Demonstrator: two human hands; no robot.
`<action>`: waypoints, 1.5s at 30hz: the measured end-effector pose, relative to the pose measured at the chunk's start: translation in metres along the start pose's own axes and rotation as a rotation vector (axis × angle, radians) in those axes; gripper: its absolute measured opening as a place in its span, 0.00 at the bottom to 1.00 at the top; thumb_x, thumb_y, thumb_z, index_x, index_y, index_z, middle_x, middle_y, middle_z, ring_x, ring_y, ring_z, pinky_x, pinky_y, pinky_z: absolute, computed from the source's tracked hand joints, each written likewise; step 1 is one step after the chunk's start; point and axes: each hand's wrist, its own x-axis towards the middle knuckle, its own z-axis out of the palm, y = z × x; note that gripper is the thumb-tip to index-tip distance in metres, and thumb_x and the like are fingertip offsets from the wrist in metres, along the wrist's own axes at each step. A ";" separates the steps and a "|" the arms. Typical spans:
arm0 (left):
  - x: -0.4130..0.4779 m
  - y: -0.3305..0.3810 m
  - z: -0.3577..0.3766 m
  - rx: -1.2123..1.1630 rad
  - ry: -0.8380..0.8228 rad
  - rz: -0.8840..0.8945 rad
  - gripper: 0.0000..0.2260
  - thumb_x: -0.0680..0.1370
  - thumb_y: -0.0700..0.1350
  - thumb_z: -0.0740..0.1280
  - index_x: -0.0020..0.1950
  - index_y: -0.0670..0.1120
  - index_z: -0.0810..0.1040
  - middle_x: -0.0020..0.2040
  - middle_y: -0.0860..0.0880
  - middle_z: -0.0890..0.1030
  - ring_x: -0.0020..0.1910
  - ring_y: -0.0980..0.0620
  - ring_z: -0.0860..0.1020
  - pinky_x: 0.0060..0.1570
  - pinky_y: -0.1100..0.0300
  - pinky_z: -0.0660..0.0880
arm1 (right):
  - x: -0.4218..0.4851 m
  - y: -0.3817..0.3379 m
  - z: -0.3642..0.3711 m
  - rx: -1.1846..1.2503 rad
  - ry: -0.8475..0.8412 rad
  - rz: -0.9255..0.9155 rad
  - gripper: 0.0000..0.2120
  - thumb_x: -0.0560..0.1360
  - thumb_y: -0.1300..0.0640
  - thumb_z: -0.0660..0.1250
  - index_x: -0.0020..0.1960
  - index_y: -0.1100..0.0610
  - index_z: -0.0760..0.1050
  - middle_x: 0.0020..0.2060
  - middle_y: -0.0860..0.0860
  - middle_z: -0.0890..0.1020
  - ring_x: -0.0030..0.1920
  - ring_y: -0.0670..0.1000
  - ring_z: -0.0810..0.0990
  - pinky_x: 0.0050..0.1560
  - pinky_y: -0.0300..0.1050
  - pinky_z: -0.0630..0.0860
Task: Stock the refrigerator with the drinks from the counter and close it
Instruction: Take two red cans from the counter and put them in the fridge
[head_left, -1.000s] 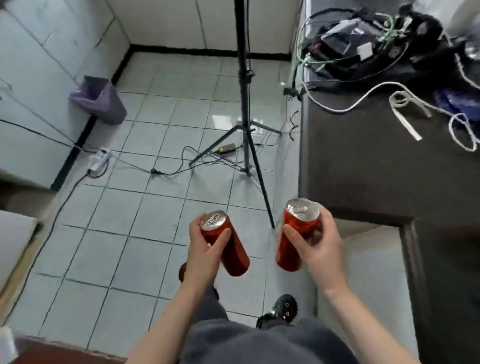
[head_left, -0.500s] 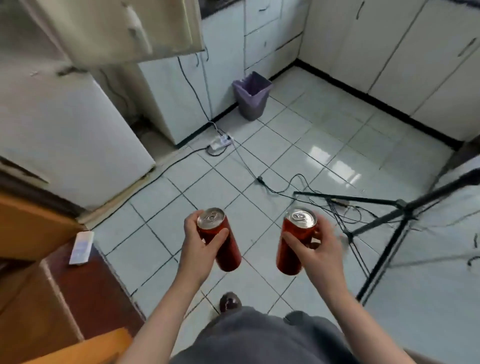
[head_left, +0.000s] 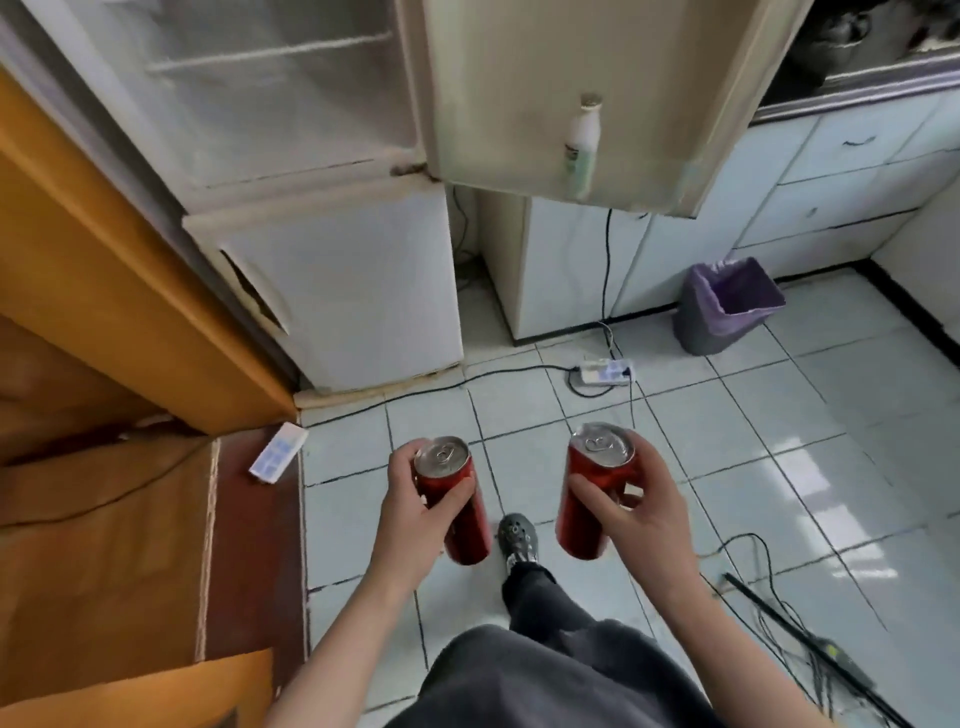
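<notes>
The left hand (head_left: 415, 512) curls its fingers and thumb round a tall red aluminium drink can (head_left: 453, 501), and the right hand (head_left: 641, 512) grips a second red aluminium can (head_left: 592, 493) the same way. Both cans stand near upright over the pale tiled floor (head_left: 779, 441). Ahead of the hands stands the old white refrigerator (head_left: 332, 218), its upper door (head_left: 571, 93) swung open with a white bottle (head_left: 582, 140) in the door shelf.

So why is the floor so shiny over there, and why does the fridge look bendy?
Head view: light glares white off the floor tiles at right; the wide lens bends the fridge door's straight edges; the fridge shelves look smeared; the left can and right can look fairly sharp.
</notes>
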 end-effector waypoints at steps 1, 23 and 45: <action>0.019 0.009 0.001 -0.007 0.027 0.005 0.22 0.73 0.42 0.73 0.58 0.59 0.66 0.54 0.62 0.74 0.50 0.74 0.73 0.46 0.78 0.69 | 0.024 -0.005 0.006 -0.003 -0.030 -0.017 0.27 0.65 0.59 0.77 0.54 0.36 0.70 0.46 0.35 0.80 0.49 0.32 0.76 0.43 0.23 0.72; 0.288 0.100 -0.073 -0.169 0.443 0.049 0.24 0.74 0.40 0.72 0.65 0.53 0.66 0.59 0.56 0.74 0.59 0.58 0.73 0.50 0.73 0.72 | 0.333 -0.136 0.186 -0.101 -0.492 -0.274 0.25 0.65 0.50 0.75 0.58 0.38 0.71 0.50 0.33 0.79 0.53 0.37 0.77 0.50 0.35 0.73; 0.596 0.307 -0.318 -0.251 0.247 0.736 0.25 0.70 0.52 0.69 0.66 0.57 0.67 0.59 0.63 0.76 0.60 0.61 0.75 0.54 0.72 0.70 | 0.533 -0.383 0.434 0.059 -0.089 -0.679 0.22 0.68 0.40 0.67 0.60 0.37 0.66 0.52 0.29 0.76 0.53 0.37 0.77 0.52 0.32 0.73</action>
